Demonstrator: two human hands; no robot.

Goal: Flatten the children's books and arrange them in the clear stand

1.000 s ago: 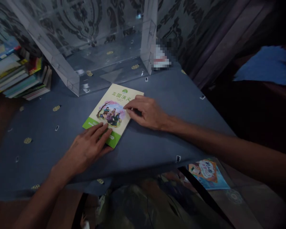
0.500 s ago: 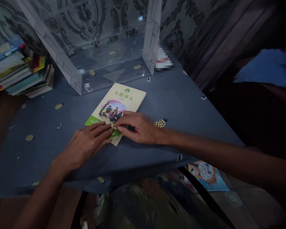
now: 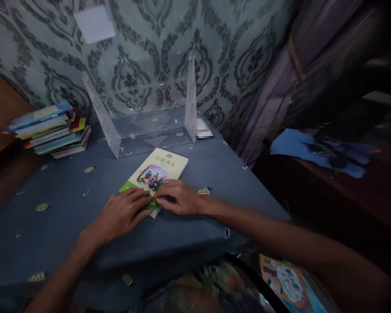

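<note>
Patterned wallpaper (image 3: 163,26) backs a cloth-covered counter (image 3: 65,195), where a book (image 3: 172,167) lies flat, its top turned towards one o'clock. At its seven o'clock corner, the left hand (image 3: 120,213) spreads loosely extended fingers across the green band, probably steadying it. At five o'clock, the right hand (image 3: 179,198) brings thumb and fingers narrowly together near the cover's lower edge; whether they pinch it, I cannot tell. A clear rack (image 3: 190,100) at twelve limits forward room; cloth stretches wide towards nine, with the counter's near edge at six.
</note>
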